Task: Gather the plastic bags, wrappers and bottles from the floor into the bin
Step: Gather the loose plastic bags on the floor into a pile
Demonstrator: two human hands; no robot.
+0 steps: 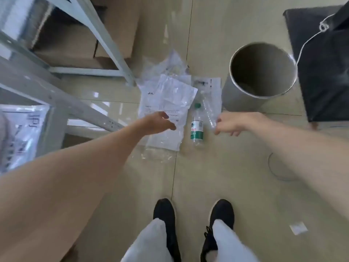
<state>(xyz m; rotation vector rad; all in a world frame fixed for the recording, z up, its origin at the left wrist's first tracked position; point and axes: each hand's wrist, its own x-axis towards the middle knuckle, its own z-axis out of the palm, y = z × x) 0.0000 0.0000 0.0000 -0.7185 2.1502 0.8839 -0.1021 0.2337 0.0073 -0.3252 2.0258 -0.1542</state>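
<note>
Several clear plastic bags [168, 99] lie overlapped on the beige floor ahead of my feet. My left hand [158, 122] reaches over the near bag with fingers apart, at or just above its surface. A clear bottle with a green cap and green label [196, 127] lies on the floor between my hands. A second, label-free clear bottle [207, 108] lies to its right, and my right hand [229, 122] pinches its near end. The round grey bin [243, 97] stands open and looks empty, just beyond my right hand.
A metal shelf frame [105, 44] with cardboard boxes [117, 25] stands to the left. A dark box [321, 72] with a white cord [309, 37] sits at the right. A small white wrapper scrap [298, 228] lies near my right shoe [221, 210].
</note>
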